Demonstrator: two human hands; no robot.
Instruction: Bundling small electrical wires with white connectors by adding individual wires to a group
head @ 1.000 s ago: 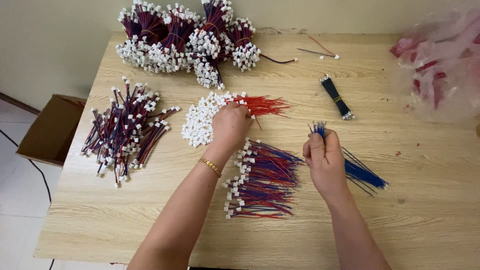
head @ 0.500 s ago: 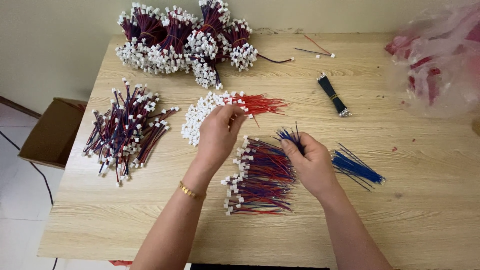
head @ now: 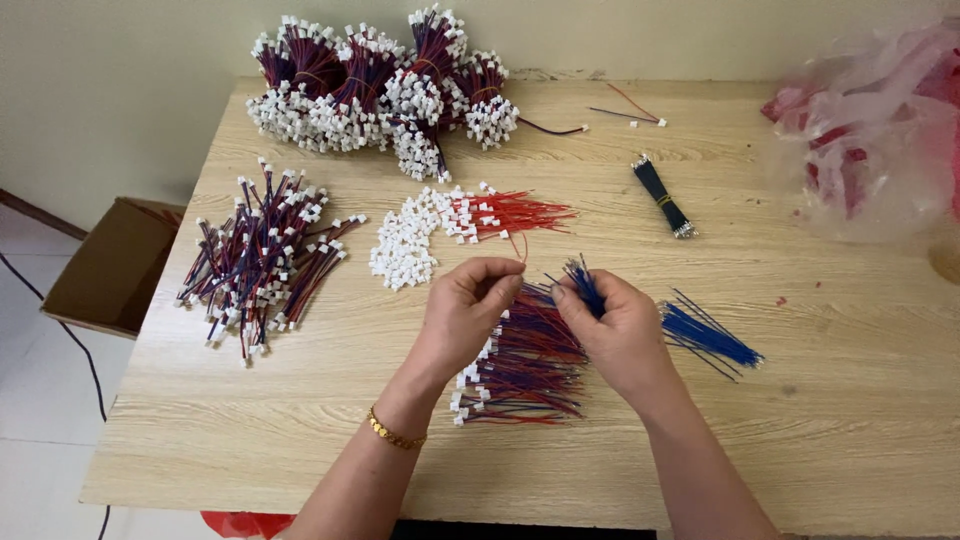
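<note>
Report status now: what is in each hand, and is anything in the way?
Left hand pinches red wire. Right hand grips blue wires. Both above assembled pile. Nothing in the way.

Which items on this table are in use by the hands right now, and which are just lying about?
In use:
- left hand pinching a red wire
- right hand holding a few blue wires
- red-and-blue wire pile under both hands

Lying about:
- bundled harnesses
- loose harness pile
- black wire bundle
- plastic bag
- cardboard box
</note>
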